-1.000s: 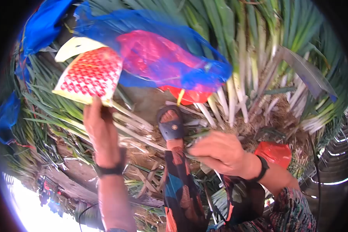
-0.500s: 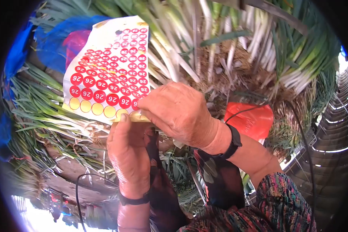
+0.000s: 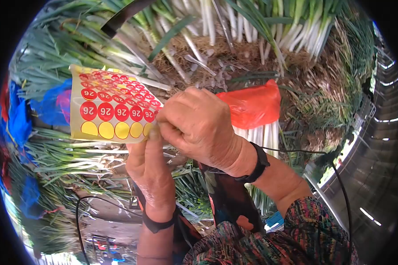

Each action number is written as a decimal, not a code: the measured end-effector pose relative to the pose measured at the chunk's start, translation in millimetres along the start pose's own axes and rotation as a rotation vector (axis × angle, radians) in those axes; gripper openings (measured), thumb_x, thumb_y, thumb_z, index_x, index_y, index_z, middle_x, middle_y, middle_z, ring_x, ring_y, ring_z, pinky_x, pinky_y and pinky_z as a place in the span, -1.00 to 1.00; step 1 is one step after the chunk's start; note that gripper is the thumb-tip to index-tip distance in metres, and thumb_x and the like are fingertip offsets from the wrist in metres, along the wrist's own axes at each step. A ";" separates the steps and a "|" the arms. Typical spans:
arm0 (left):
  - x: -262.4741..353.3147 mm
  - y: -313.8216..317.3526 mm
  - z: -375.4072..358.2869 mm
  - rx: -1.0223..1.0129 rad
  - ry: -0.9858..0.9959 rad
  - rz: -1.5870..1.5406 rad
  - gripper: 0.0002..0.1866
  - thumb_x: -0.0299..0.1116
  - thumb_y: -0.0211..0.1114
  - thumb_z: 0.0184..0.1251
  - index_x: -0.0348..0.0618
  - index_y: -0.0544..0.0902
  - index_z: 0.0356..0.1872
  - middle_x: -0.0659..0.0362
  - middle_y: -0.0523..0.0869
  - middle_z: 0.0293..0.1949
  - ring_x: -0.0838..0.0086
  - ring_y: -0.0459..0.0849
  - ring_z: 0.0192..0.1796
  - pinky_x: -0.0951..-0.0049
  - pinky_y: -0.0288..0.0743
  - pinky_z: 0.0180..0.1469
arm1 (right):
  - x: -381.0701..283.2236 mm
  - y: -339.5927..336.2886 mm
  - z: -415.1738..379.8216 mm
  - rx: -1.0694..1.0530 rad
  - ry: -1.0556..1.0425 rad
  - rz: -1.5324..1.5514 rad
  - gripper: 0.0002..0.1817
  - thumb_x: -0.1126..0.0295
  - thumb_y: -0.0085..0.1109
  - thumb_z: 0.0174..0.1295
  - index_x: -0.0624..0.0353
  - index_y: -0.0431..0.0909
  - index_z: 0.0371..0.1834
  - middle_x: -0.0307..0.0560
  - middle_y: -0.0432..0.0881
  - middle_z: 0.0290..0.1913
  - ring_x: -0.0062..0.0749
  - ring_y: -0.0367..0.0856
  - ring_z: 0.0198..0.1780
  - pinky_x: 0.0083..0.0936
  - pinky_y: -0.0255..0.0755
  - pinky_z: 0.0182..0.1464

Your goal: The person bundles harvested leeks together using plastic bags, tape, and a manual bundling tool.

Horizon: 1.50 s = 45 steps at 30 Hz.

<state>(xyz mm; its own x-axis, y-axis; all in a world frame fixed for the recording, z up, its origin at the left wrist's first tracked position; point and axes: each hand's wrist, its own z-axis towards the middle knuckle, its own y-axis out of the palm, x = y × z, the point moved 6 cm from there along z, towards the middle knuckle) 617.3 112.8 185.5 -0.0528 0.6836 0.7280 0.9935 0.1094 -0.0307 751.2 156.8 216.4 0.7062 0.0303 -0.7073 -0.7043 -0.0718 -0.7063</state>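
This looks like a covered place for sorting or storing fresh produce. Heaps of leek-like green stalks [image 3: 311, 33], with white stems and stringy roots, run from 9 o'clock through 12 to 2. Blue plastic [image 3: 20, 119] lies at 9 o'clock; a dark ribbed covering [image 3: 382, 154], slit with light, curves at 3 o'clock.

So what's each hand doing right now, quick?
Left hand: closed on the sticker sheet, thumb on its edge.
Right hand: fingers curled closed at the sheet's corner; can't tell if they pinch anything.
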 end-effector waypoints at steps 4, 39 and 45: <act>11.6 35.5 -13.0 -0.059 0.013 -0.026 -0.74 -0.30 0.11 0.44 -0.33 0.60 -0.14 0.20 0.66 -0.25 0.64 0.59 -0.21 0.62 0.44 -0.15 | 15.4 -38.9 -11.2 0.079 0.084 0.054 -0.85 0.55 0.28 -0.15 0.11 0.55 -0.48 -0.17 0.54 -0.47 -0.23 0.51 -0.43 -0.38 0.40 -0.43; -48.9 -32.4 -2.4 -0.113 -0.398 -0.176 -0.73 -0.26 0.12 0.44 -0.16 0.53 0.04 0.19 0.71 -0.08 0.53 0.66 -0.10 0.45 0.50 -0.14 | 236.1 -111.4 -285.0 0.026 0.652 -0.548 -0.87 0.42 0.19 0.07 0.08 0.58 -0.29 -0.15 0.62 -0.16 -0.22 0.57 -0.09 -0.27 0.40 -0.03; -51.8 -49.1 -6.2 -0.170 -0.433 -0.229 -0.73 -0.26 0.06 0.48 -0.18 0.55 0.03 0.17 0.70 -0.05 0.48 0.66 -0.07 0.44 0.48 -0.12 | 183.2 -140.7 -321.2 0.046 0.795 -0.471 -0.84 0.45 0.14 0.10 0.10 0.58 -0.24 -0.14 0.63 -0.13 -0.15 0.56 -0.06 -0.24 0.38 -0.01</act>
<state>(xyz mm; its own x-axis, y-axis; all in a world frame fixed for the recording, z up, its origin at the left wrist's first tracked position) 571.9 67.6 153.5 -0.2721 0.8957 0.3518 0.9520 0.1971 0.2344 1002.8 -147.8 195.6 0.7502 -0.6482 -0.1303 -0.3215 -0.1854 -0.9286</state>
